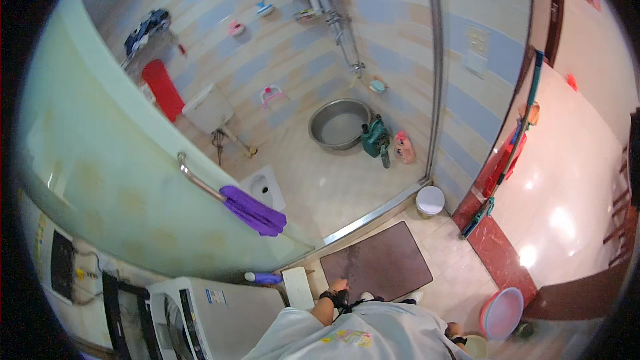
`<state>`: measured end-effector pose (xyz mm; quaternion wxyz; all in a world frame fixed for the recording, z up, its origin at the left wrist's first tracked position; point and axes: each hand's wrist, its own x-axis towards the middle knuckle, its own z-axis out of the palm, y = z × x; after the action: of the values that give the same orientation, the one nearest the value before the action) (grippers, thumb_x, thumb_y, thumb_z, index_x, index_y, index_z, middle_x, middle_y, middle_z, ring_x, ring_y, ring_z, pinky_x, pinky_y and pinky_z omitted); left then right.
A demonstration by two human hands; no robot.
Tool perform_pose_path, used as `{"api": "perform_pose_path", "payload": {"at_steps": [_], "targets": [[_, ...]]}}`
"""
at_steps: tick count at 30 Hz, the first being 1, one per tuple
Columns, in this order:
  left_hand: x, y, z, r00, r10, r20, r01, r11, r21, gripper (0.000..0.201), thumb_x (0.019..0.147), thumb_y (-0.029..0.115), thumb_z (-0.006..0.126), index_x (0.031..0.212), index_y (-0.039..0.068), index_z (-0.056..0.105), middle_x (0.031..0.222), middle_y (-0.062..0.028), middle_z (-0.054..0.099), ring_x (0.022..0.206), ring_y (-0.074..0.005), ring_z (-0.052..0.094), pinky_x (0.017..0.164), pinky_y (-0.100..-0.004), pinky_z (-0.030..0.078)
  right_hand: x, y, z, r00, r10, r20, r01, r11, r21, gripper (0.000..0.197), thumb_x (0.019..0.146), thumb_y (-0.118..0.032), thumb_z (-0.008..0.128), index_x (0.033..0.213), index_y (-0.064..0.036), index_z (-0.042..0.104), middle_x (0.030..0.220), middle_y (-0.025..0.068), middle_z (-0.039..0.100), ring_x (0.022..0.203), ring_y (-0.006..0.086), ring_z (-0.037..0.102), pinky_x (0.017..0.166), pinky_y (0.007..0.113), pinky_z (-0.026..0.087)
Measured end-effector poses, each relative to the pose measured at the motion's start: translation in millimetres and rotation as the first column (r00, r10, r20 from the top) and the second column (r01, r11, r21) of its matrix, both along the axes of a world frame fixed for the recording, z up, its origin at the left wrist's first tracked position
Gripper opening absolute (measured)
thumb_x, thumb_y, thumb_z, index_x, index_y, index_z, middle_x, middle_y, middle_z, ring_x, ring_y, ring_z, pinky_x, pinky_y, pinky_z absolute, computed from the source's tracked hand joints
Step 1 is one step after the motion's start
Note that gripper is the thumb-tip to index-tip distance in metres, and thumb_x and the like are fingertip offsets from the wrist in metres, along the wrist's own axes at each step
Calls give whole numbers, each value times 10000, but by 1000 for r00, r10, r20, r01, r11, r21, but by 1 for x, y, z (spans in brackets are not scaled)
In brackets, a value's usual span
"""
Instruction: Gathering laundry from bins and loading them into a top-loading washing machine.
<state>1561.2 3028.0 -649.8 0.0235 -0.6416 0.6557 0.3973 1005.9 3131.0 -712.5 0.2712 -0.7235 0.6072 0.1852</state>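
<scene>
My left hand hangs low in front of my body, above the near edge of a brown floor mat. A dark band circles its wrist, and something black lies close against the hand; whether the fingers hold it is too small to make out. My right hand is down at my right side, mostly hidden by my pale shirt. It is nearest to a pale yellowish container and a pink-rimmed basin, and its fingers do not show clearly.
A frosted glass partition bears a purple cloth on its handle. Behind it are a squat toilet, a metal tub and bottles. A washing machine, white stool and lidded bucket stand nearer.
</scene>
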Motion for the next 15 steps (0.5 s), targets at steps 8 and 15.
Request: {"api": "perform_pose_path", "payload": {"at_steps": [8,15], "targets": [[34,70,-8,924,382,32,-383,920,88,222,758,206,605,691,-6,603,719,-171,619,661,-290,613,560,-383,467,-1,10,-124,985,156,-76,-173,898,-404,312,735,-297,518,977,-120,604,970,103,617,845,279,597,711,395,483],[61,210,-51,347,937,-31,-924,347,161,181,752,160,549,657,21,616,691,-140,623,654,-240,626,544,-339,471,50,-109,-61,863,503,48,-503,864,-11,339,704,-304,530,988,-131,600,968,114,613,840,286,592,713,405,475]]}}
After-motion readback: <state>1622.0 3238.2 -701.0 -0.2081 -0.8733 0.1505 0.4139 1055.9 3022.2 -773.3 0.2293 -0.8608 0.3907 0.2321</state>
